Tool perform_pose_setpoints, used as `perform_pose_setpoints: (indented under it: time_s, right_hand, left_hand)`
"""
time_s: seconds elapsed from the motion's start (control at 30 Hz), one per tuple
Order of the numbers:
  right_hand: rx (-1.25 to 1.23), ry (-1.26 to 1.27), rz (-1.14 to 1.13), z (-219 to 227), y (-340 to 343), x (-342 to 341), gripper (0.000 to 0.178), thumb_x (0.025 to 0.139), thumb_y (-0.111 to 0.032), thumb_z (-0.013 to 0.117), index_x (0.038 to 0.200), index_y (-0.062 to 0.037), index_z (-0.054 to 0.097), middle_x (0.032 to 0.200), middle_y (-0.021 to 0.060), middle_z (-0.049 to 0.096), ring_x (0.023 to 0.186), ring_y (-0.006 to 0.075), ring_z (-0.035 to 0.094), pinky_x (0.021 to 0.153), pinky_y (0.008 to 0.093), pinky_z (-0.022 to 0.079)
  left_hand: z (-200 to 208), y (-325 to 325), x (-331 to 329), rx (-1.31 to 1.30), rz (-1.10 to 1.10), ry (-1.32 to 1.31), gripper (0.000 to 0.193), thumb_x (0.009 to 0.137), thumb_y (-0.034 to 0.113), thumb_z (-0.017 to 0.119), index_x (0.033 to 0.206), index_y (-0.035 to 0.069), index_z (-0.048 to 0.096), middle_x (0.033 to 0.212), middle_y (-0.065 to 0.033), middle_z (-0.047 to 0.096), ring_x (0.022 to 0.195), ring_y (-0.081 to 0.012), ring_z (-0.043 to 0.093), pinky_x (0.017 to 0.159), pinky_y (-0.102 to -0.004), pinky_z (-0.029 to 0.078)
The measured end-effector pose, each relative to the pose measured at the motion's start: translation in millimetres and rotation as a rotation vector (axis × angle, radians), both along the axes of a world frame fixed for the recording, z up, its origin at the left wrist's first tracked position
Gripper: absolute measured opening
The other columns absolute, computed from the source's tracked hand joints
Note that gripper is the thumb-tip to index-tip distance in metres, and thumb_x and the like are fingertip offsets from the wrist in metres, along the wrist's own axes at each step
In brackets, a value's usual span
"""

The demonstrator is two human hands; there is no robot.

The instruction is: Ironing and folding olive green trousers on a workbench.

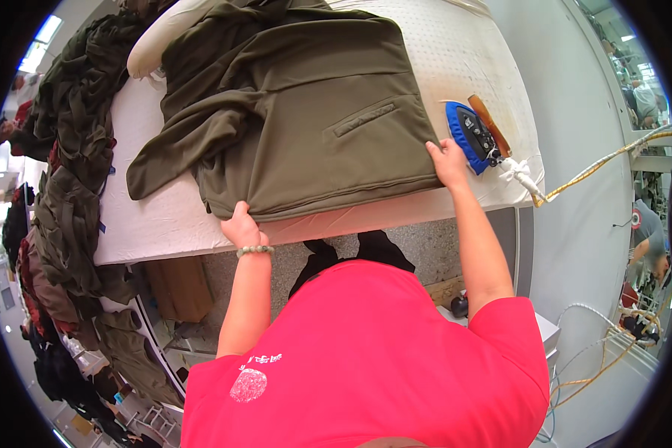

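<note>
An olive-green jacket [306,138] lies spread over a white padded ironing table, with its hem toward me and a slanted welt pocket [366,118] facing up. At the near left end of the hem, my left hand [242,225] pinches the edge; a beaded bracelet circles that wrist. My right hand [448,163] grips the hem's right corner between thumb and fingers. Just right of this hand rests an iron [470,134] with a blue cover around its base and a brown handle. One sleeve [194,142] of the jacket sprawls to the left.
The ironing table [149,224] has a rounded padded arm [160,37] at its far left. Heaped olive garments [75,194] hang along the left side. A hose and yellowish cord [582,175] run right from the iron. A cardboard box [175,287] sits below; another person [648,239] is at far right.
</note>
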State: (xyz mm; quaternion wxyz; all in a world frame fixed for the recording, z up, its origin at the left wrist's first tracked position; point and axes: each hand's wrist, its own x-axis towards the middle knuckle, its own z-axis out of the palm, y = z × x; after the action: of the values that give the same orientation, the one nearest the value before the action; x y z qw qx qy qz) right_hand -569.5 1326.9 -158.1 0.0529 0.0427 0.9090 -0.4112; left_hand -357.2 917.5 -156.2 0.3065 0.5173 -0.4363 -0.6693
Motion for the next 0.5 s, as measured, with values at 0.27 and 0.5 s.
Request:
perform_pose_setpoints:
  time_s: [0.27,0.5]
  right_hand:
    - [0.362,0.391,0.286,39,21,0,0.045,0.089,-0.035,0.073,0.123,-0.0075,0.061,0.118,0.0137,0.068,0.106,0.0335,0.065,0.089,0.0455,0.052]
    - [0.654,0.632,0.156,60,81,-64,0.055,0.090,-0.023,0.071,0.140,-0.0106,0.051,0.125,0.0102,0.064,0.114,0.0315,0.061,0.097,0.0452,0.047]
  left_hand:
    - [-32,6,38,-0.376,-0.043,-0.281,0.049,0.082,0.008,0.078,0.124,-0.008,0.060,0.122,-0.0139,0.065,0.106,-0.0258,0.064,0.096,-0.0400,0.051]
    - [78,113,-82,-0.840,-0.817,-0.383,0.036,0.088,0.020,0.075,0.118,0.004,0.066,0.118,-0.0110,0.064,0.111,-0.0271,0.061,0.096,-0.0400,0.050]
